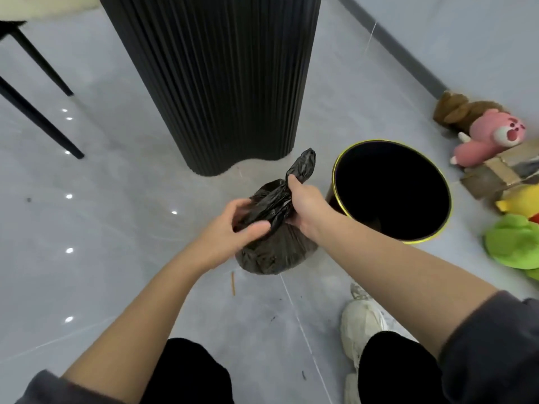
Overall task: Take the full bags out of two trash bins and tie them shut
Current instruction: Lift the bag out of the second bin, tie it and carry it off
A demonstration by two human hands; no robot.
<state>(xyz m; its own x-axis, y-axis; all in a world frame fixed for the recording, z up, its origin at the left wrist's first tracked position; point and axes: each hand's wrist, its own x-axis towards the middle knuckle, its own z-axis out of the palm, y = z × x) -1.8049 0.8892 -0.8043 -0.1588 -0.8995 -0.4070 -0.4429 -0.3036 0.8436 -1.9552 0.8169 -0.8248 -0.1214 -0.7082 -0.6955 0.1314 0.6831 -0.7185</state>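
Observation:
A full black trash bag (274, 252) sits on the grey floor in front of me. Its neck is gathered and twisted into a rope that sticks up past my fingers. My right hand (306, 208) grips the twisted neck from the right. My left hand (233, 225) holds the bag's top on the left, thumb pressed on the plastic. Just right of the bag stands a round black bin (338, 182) with a gold rim, with no bag in it and dark inside.
A tall black fluted column (215, 77) rises right behind the bag. Black chair legs (38, 118) stand at far left. Plush toys (493, 135) and cardboard (490, 173) lie along the right wall. My white shoe (361, 325) and knees are below.

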